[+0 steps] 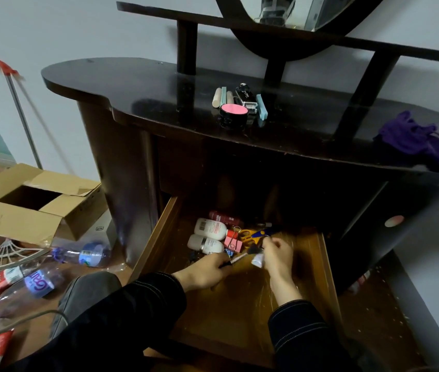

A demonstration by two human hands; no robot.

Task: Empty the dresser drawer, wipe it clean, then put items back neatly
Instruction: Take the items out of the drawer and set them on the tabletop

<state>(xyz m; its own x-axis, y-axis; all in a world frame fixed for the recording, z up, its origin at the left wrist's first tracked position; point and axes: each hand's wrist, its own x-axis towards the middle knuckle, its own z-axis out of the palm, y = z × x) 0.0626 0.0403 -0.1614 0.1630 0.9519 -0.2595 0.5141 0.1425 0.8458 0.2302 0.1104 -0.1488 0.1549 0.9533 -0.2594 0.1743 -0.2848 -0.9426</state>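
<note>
In the open drawer (155, 241), the left hand (204, 272) pinches a brush (243, 255) by its handle, bristles pointing toward the right hand (278, 254), which curls around what seems to be a small white tube (257, 260), though it is blurred. Just beyond both grips, two white bottles (211, 229), a red bottle (226, 217), pink binder clips (233, 242) and yellow scissors (250, 234) crowd the back. The drawer's rear is lost in shadow under the dresser top (146, 89); dark sleeves (138, 304) cover part of its front.

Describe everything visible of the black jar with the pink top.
The jar is small, round and squat, glossy black, with a flat pink top. It stands upright on the dark dresser top, in front of a row of small items; whether it touches them is unclear.
</note>
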